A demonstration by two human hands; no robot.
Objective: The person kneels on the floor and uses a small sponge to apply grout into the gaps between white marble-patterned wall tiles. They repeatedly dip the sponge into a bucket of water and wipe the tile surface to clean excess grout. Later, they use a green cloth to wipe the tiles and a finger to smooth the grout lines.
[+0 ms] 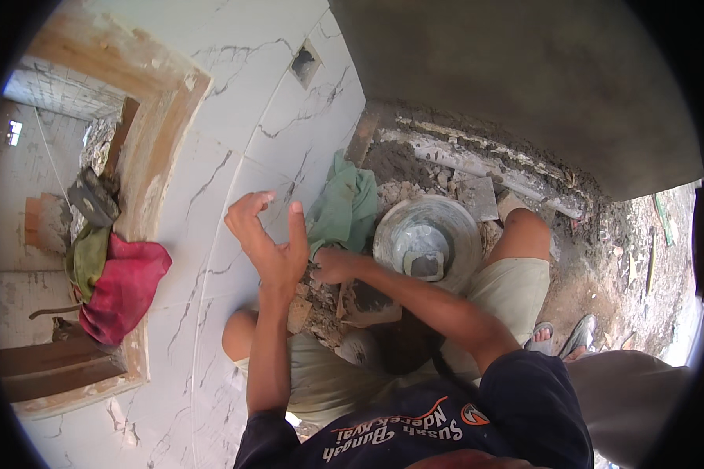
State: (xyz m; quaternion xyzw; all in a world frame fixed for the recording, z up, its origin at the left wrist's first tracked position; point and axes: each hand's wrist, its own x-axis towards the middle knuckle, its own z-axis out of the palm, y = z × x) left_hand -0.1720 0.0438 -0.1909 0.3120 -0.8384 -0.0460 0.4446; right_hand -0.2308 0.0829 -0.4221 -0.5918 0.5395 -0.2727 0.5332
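Observation:
My left hand (267,244) is raised in front of the marble-patterned tile wall (211,195), thumb and fingers apart, holding nothing. Lower and to its right, my right hand (335,266) is closed at the lower edge of a crumpled green cloth (344,203). Its fingertips are partly hidden, and the cloth seems gripped there. Beyond my right forearm stands a round, mortar-stained bucket (468,234). A squarish pale-rimmed thing (425,265) shows inside it. Between my knees, under the right forearm, lies a dark-faced tile piece (368,301).
A wooden window frame (164,148) on the left holds red cloth (125,289) and olive cloth (88,262). The tile wall has a square hole (306,63). Rubble and a pale pipe (477,166) line the grey wall's (524,78) foot. Another person's sandalled foot (577,338) is at right.

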